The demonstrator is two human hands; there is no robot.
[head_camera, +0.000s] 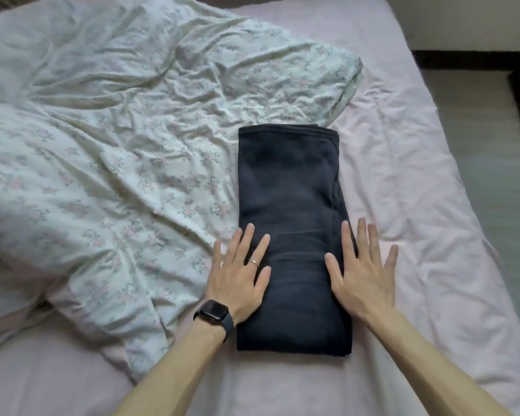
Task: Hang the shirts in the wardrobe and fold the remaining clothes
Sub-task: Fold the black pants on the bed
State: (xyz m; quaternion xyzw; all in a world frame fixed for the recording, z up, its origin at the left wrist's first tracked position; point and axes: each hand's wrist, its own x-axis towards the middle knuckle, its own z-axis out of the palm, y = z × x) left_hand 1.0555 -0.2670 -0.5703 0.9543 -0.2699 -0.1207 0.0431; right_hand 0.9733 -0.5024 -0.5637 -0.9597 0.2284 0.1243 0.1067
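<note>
Hands: two, both flat, fingers straight and spread, gripping nothing. Left to right: one crumpled floral duvet (117,130) covers the left half of the bed. Left hand (237,277), one dark watch (213,312) on its wrist and one ring (253,262) on a finger, presses the garment's left edge. One dark garment (288,181), folded into a long rectangle, lies on the pink sheet (418,205), touching the duvet's edge. Right hand (362,277) presses its right edge, outer fingers over the sheet. Floor (493,145) at far right.
</note>
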